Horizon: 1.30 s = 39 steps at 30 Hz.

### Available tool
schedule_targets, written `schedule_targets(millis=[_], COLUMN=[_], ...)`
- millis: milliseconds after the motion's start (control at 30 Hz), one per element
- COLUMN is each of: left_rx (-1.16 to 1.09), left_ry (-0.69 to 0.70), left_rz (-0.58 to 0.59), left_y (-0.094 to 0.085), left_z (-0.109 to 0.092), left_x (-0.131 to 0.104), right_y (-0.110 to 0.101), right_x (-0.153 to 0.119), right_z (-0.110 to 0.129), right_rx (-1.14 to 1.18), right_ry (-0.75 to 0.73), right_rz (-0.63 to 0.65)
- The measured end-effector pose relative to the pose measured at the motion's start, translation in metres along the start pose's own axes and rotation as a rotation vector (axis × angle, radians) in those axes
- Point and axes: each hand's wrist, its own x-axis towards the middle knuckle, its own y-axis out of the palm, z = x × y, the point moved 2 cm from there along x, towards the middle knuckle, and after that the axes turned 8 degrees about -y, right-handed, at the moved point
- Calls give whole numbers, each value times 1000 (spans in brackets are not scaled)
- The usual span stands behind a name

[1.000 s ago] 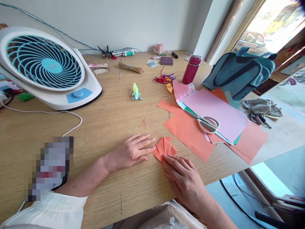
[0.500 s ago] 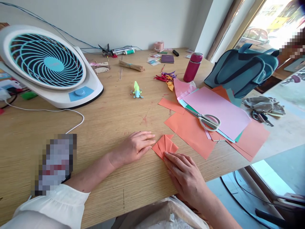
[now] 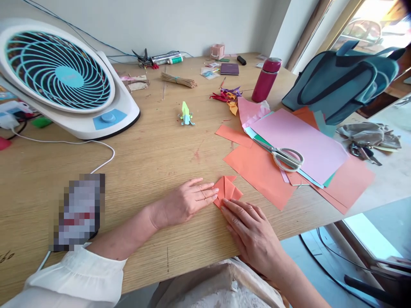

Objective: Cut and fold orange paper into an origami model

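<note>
A small folded orange paper (image 3: 228,190) with several creases lies on the wooden table near its front edge. My left hand (image 3: 184,202) rests flat with its fingers apart, the fingertips on the paper's left side. From the lower right, my right hand (image 3: 252,229) touches the paper's bottom corner with its fingertips, its fingers outstretched and lying flat. Larger orange sheets (image 3: 260,175) lie to the right, beside a pink sheet (image 3: 298,141) with scissors (image 3: 287,159) on it. Farther back stands a small green and blue folded paper figure (image 3: 185,114).
A white fan (image 3: 128,109) stands at the back left, its cable running over the table (image 3: 154,149). A red bottle (image 3: 266,80) and a blue-green bag (image 3: 330,85) are at the back right. A blurred-out object (image 3: 80,211) lies beside my left forearm.
My left hand has moved right, and its fingertips now lie over the paper's left side. My right hand remains at the bottom corner. The view has shifted slightly.
</note>
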Motion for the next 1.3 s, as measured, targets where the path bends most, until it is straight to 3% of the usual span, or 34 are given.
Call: schedule_targets(millis=[467,633,733,867,1033,1167,1300], left_rx=[17,-35,-125,-253,-459,-585,-708], left_ry=[14,-7,-130,-483,-769,-798,-777], left_rz=[21,-40,-106,-176,11,83,126], left_y=[0,0,-2,-4,-3,-4,-3], left_z=[-4,-6,-6,-1,8,17,24], left_x=[-1,0,8,34,75,92,92], right_y=[1,-1,-2,-2,-2,-2,-1], right_x=[-1,2,2,3,3,3,3], right_z=[0,0,0,0,2,2,1], right_rx=[13,10,12,14,12,22,22], right_ry=[26,8,8,11,0,0,-5], right_rz=[-32,-70,-76,-67,-69,-74,-69])
